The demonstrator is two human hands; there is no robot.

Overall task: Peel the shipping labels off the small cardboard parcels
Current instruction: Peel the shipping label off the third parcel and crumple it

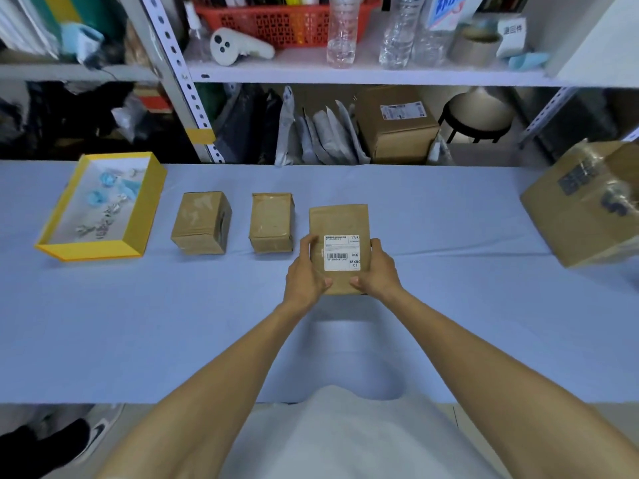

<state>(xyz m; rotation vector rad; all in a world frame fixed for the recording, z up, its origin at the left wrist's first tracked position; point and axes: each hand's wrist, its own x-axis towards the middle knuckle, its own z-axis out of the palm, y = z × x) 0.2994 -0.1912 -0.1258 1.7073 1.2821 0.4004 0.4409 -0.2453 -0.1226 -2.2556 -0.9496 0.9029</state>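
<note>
I see the parcel [337,223] lifted above the blue counter [449,305], its white label [341,253] facing up and fully stuck on. My left hand [306,271] and right hand [378,271] each have a grip clenched on its sides. Two bare boxes [201,223] [271,223] and a yellow tray [145,216] sit to the left.
</note>
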